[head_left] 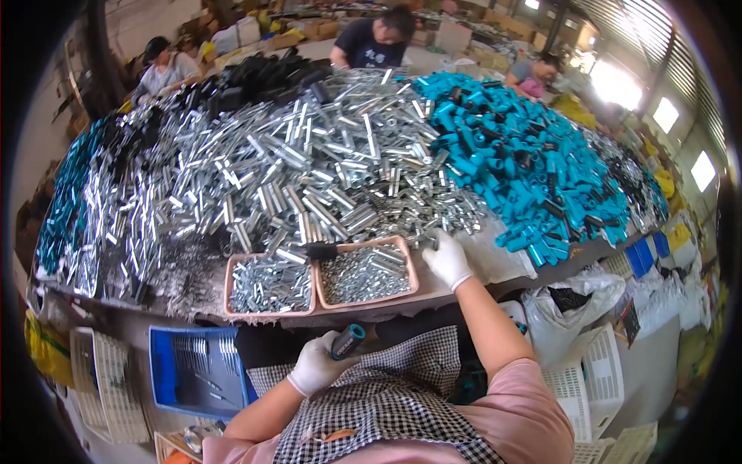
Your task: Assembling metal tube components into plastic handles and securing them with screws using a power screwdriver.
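My left hand, in a white glove, is closed around a teal and black handle held low over my checked apron. In a matching white glove, my right hand reaches onto the table edge among shiny metal tubes, just right of two pink trays. The right pink tray holds small metal parts, and the left pink tray holds short silver tubes. A black handle piece lies across the trays' far rims. Whether the right hand grips a tube cannot be made out.
A big heap of teal grips lies at the right, black grips at the back. A blue crate and white baskets stand below the table. Three other people work at the far side.
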{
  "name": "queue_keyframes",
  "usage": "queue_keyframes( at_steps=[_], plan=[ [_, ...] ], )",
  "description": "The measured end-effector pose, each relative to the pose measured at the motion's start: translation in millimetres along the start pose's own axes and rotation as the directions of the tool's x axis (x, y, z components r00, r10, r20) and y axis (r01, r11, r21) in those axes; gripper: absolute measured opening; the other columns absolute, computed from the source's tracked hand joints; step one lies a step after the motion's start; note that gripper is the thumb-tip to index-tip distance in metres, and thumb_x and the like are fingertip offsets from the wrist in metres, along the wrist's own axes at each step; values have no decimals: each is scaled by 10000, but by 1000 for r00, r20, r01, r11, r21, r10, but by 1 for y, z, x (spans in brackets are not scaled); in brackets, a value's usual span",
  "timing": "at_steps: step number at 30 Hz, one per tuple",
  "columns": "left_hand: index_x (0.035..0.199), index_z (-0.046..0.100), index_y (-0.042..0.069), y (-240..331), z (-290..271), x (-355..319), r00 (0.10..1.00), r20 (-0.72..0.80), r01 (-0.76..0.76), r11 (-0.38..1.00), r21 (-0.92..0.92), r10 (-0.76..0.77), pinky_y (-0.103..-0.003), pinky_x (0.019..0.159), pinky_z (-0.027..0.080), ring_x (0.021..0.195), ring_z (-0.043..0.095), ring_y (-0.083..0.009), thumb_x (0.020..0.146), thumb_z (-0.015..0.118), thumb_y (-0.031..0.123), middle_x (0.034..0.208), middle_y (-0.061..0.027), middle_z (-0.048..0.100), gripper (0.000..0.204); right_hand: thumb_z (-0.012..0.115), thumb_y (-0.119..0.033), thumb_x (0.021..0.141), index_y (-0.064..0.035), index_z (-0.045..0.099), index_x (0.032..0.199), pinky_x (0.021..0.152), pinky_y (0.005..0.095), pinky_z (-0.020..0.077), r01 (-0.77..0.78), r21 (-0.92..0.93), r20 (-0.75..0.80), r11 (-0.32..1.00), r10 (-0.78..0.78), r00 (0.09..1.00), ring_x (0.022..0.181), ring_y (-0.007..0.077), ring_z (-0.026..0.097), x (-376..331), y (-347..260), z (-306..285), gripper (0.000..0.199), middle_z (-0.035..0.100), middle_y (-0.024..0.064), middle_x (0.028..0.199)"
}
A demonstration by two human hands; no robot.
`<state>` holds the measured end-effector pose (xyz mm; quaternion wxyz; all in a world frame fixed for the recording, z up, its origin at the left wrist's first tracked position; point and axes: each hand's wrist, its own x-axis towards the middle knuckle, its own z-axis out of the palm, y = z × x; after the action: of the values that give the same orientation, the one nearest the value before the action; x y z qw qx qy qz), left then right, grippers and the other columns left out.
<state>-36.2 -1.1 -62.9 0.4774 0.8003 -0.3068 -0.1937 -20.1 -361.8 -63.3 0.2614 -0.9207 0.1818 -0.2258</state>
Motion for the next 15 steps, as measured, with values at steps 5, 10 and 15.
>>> queue_keyframes(
  at_steps=[5, 10, 15],
  plan=[
    [953, 641, 30, 7, 4, 4, 999, -35, -11, 991, 134, 15, -394, 661, 546, 728, 693, -343, 718, 867, 262, 771, -172, 686, 400, 619, 24, 842, -5, 617, 990, 646, 289, 567, -254, 790, 388, 558, -134, 912, 715, 190, 690, -48, -77, -51, 151, 658, 99, 859],
    [965, 650, 49, 24, 14, 22, 984, 142, -143, 951, 273, 107, -421, 645, 541, 719, 680, -356, 723, 850, 295, 768, -171, 681, 398, 741, -113, 799, -63, 682, 961, 719, 371, 534, 325, 575, 323, 751, -573, 753, 791, 307, 665, -100, -91, -49, 179, 661, 116, 867],
    [996, 661, 50, 33, 26, 40, 947, 296, -194, 954, 229, 122, -443, 675, 547, 739, 683, -371, 719, 840, 322, 796, -183, 691, 428, 753, -282, 811, -82, 569, 1213, 719, 429, 529, 344, 500, 437, 795, -574, 693, 848, 364, 667, -102, -51, -56, 486, 672, 156, 947]
  ],
)
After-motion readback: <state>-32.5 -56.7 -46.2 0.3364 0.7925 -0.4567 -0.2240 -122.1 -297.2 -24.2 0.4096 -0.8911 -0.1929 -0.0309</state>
